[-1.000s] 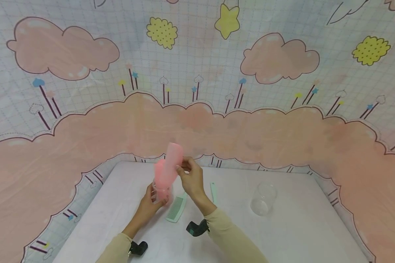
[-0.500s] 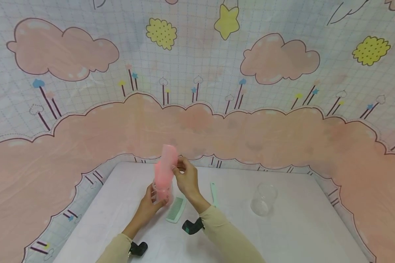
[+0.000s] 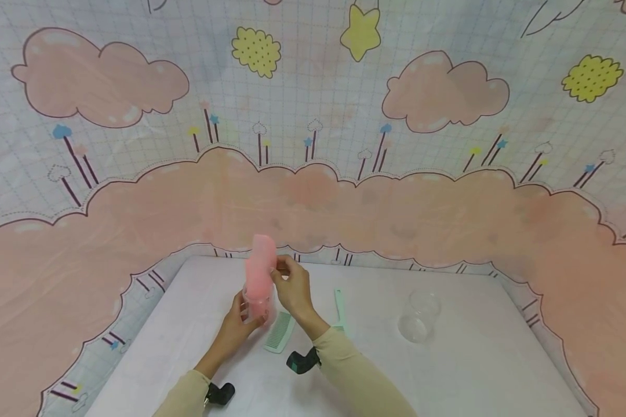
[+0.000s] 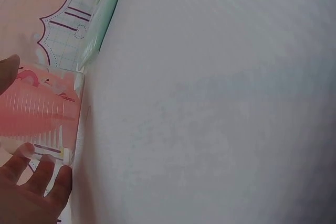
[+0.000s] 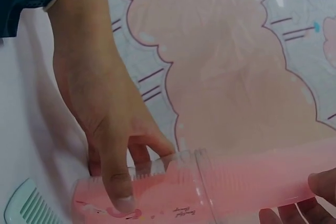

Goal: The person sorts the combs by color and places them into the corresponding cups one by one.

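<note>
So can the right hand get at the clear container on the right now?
Probably not yet: the right hand pinches a pink item. The path to the clear container looks open, with only a handled green comb lying between.

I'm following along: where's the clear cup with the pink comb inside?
In the head view, the clear cup is left of centre, gripped by the left hand, up and left of the nearer green comb.

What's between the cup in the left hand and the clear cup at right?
From the held cup outward: a green comb, then a second green comb, both partly hidden by the right arm. Shows in the head view.
</note>
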A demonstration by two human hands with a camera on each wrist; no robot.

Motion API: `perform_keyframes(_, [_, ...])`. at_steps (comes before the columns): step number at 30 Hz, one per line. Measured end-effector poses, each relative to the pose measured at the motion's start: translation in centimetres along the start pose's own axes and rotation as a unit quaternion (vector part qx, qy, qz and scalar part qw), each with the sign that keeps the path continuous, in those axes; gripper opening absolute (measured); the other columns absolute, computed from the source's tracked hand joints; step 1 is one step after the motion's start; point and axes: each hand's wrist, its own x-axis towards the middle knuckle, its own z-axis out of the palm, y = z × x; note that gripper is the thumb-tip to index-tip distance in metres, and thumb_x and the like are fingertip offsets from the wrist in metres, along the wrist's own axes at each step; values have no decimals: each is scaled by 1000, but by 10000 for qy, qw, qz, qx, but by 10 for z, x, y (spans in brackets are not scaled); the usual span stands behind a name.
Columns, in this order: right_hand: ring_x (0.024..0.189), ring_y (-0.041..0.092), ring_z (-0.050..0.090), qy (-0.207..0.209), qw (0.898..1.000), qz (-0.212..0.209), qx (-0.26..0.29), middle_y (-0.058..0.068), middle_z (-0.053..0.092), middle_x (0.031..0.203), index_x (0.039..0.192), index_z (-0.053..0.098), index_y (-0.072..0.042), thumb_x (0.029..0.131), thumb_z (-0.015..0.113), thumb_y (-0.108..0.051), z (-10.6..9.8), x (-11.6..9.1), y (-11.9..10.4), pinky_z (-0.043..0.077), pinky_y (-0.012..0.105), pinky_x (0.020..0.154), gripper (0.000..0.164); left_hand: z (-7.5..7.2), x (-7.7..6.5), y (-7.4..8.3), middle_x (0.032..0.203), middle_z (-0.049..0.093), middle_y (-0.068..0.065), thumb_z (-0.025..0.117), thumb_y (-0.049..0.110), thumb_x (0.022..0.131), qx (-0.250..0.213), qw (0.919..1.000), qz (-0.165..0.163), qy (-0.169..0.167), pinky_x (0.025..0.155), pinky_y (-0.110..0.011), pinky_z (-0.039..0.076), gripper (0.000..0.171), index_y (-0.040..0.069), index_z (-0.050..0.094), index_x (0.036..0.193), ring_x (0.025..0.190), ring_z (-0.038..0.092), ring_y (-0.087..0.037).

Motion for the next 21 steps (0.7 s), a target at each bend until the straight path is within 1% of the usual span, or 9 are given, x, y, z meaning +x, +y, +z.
perform_keyframes(4, [88,18,71,-21,10000,7,-84,7,75,98,106,71,-10,88,67,-6,3,-1,3,57,25,77,19,0,0,1,154,35,-23,72,41,87,-1,10000,63,6,109,-57,43,92,12,16,154,136,44,-45])
perform_keyframes(8, [88,17,71,-94,9999,70,-107,6,74,97,105,72,-10,88,69,-7,5,-1,5,56,20,72,18,1,-1,1,154,36,-23,73,40,87,-29,9999,100,56,108,-56,44,92,12,17,154,135,45,-44])
perform_keyframes(14, [87,16,70,-110,9997,63,-189,5,74,97,105,72,-10,87,71,-8,7,-1,8,56,21,73,18,1,0,0,155,36,-22,73,38,87,-23,9999,150,65,108,-56,44,91,13,17,154,135,45,-44])
perform_keyframes(21, [87,16,69,-147,9995,98,-249,6,74,97,107,72,-9,88,70,-8,11,-3,10,56,20,73,19,0,0,0,155,34,-23,73,38,88,-14,9999,126,17,109,-56,44,92,12,15,155,136,45,-44])
